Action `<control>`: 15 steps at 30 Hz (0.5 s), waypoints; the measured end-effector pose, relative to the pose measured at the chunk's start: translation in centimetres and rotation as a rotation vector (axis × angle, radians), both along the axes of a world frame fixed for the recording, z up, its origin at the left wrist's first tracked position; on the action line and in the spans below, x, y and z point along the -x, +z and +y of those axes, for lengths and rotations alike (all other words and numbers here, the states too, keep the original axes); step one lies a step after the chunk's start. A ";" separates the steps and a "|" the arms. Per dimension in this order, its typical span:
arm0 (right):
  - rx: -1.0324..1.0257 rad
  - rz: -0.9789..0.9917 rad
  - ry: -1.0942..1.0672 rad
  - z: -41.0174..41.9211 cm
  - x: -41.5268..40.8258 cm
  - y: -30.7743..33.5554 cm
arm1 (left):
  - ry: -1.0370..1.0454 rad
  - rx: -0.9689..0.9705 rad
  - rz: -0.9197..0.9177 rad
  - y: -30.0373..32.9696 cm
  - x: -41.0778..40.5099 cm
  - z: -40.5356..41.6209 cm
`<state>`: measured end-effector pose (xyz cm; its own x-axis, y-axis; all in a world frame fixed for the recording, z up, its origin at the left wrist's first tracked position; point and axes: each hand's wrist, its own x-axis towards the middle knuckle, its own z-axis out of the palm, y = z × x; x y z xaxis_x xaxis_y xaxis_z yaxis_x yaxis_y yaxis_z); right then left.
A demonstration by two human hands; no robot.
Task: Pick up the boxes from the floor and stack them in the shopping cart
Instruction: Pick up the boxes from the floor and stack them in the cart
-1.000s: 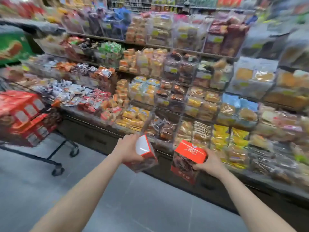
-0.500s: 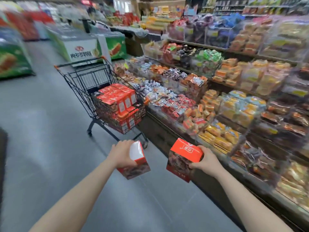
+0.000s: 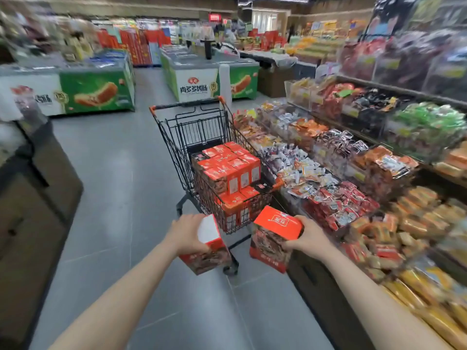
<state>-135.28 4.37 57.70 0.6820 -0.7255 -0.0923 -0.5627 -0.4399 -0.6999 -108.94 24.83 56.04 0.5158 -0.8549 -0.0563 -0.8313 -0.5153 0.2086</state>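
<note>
Before the shopping cart (image 3: 202, 137) (half full), left hand (image 3: 188, 233) gripping one box (image 3: 209, 246), right hand (image 3: 307, 239) another box (image 3: 274, 238)

grey tiled floor (image 3: 108, 198) carries a black shopping cart (image 3: 202, 132).

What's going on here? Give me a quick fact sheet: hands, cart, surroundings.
left hand: left hand grips a red box, white side showing
right hand: right hand grips another red box, red top up
cart: shopping cart straight ahead, partly filled with stacked red boxes
right side: snack shelves
farther back: green freezer chests
floor: grey tiles
</note>
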 end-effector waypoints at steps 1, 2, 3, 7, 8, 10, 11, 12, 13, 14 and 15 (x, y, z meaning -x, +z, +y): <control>-0.001 -0.009 0.006 -1.5 -1.2 0.3 | 0.018 0.006 -0.002 0.2 -1.0 -1.4; -0.003 -0.017 0.021 -2.9 -2.3 0.6 | 0.036 0.009 -0.001 0.3 -2.1 -2.9; -0.013 -0.017 0.036 -4.3 -3.4 0.7 | 0.052 0.013 -0.002 0.4 -3.0 -4.1; -0.047 -0.017 0.073 -9.0 -6.6 0.8 | 0.080 0.040 0.026 0.5 -6.0 -8.4; -0.048 -0.016 0.076 -10.0 -7.2 0.7 | 0.083 0.035 0.036 0.5 -6.6 -9.4; -0.059 -0.011 0.069 -12.0 -8.2 0.3 | 0.076 0.018 0.038 0.4 -7.9 -11.6; -0.071 -0.008 0.058 -13.2 -8.7 -0.1 | 0.068 0.014 0.034 0.4 -8.6 -12.8; -0.075 -0.009 0.047 -14.3 -9.3 -0.4 | 0.061 0.011 0.034 0.3 -9.3 -14.0; -0.077 -0.009 0.032 -15.4 -9.8 -0.8 | 0.055 0.012 0.037 0.2 -10.0 -15.3; -0.077 -0.009 0.014 -16.4 -10.5 -1.1 | 0.048 0.014 0.043 0.1 -10.8 -16.6; -0.078 -0.008 -0.005 -17.4 -11.2 -1.3 | 0.035 0.017 0.048 -0.1 -11.6 -18.0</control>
